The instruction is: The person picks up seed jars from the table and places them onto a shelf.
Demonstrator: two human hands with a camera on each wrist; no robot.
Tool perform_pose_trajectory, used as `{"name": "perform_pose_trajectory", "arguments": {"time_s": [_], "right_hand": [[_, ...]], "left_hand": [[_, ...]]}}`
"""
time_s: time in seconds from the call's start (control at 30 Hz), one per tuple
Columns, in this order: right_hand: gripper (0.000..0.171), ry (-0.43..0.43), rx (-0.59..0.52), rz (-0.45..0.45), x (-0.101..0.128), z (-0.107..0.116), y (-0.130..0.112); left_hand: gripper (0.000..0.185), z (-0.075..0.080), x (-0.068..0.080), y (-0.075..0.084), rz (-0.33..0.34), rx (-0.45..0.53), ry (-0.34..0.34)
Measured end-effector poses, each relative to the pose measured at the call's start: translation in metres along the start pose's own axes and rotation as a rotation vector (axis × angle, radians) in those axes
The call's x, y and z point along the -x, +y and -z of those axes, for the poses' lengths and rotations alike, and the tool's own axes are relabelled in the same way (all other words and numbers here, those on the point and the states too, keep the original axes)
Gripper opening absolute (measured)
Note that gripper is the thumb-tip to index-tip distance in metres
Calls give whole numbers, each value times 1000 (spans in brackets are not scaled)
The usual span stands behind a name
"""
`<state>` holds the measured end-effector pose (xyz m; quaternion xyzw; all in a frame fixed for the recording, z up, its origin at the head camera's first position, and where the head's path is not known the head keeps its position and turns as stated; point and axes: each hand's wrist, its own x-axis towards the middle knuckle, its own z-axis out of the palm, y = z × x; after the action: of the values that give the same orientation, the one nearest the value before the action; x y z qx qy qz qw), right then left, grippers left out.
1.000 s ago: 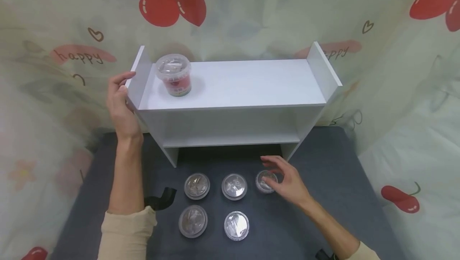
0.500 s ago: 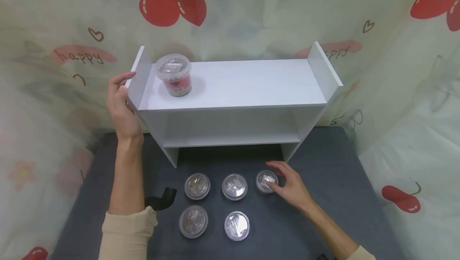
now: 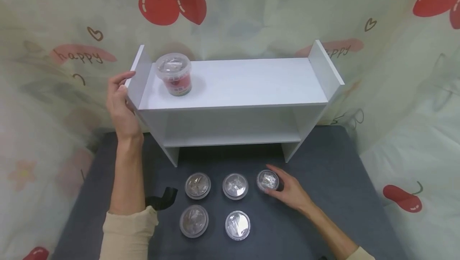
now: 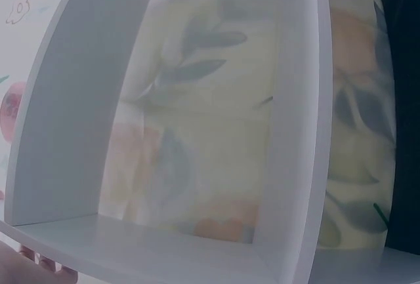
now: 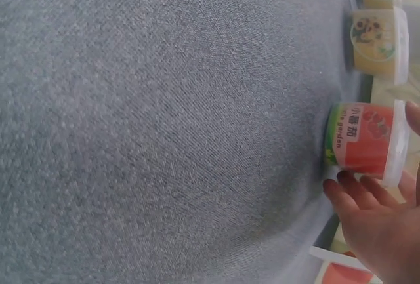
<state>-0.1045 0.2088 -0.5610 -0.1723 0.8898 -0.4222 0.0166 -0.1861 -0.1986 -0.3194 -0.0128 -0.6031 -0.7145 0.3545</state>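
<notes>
A: Gripping the cup (image 3: 267,180) from its side, the right hand (image 3: 292,193) has fingers curled round the rightmost cup in the back row on the grey mat (image 3: 323,180); the wrist view shows fingertips (image 5: 348,185) low on its red label.

B: And the left hand (image 3: 120,106)?

A: Fingers straight and flat against the left end panel of the white shelf (image 3: 233,82), steadying it, thumb hooked over the edge.

B: What might go wrong?

A: The hold looks low and one-sided, so I'd judge the cup could tip or slip when lifted. Its neighbour, the middle cup (image 3: 235,186), sits just beside it (a careless knuckle could knock it). The shelf seems light; pushing on the panel could slide it.

B: Count them.

A: Six cups: one on the shelf's top board (image 3: 174,74), three in the back row, two in front. One shelf, one mat, one black strap (image 3: 160,199) near the left sleeve.
</notes>
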Motion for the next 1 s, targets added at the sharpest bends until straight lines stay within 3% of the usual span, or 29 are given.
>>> {"name": "perform_pose_trajectory", "arguments": {"time_s": [0.63,1.0], "right_hand": [[84,-5,-99,-81,7,-10,5],[79,-4,-181,-107,8,-5,1]], "left_hand": [[39,-2,0,-1,4,56,8],[38,-2,1,-1,3,24,-1]]}}
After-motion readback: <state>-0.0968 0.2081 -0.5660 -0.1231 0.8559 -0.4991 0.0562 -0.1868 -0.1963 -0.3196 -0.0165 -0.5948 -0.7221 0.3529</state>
